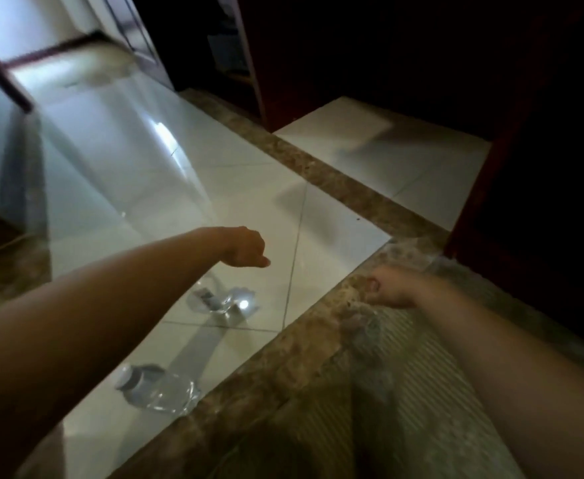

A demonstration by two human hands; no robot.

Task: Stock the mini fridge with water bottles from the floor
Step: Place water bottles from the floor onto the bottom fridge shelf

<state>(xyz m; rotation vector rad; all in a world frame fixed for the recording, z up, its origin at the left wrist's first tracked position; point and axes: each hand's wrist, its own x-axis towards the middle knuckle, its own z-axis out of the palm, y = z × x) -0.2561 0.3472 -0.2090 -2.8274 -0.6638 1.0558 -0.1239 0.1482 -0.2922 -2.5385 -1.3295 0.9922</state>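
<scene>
Two clear water bottles lie on the white tiled floor: one [214, 300] just below my left hand, the other [159, 388] nearer to me by the brown border strip. My left hand [245, 248] hangs over the farther bottle with loosely curled fingers, touching nothing. To the right, my right hand [387, 286] is curled in a fist over the brown strip. A blurred, translucent, bottle-like shape [409, 252] runs through its grip. The mini fridge cannot be made out in the dark area at the top.
A dark wooden cabinet [318, 63] fills the top and right, with a dim open compartment [228, 57] at its left. A brown marbled strip [318, 167] crosses the white tiles. A ribbed mat [422, 392] lies under my right arm.
</scene>
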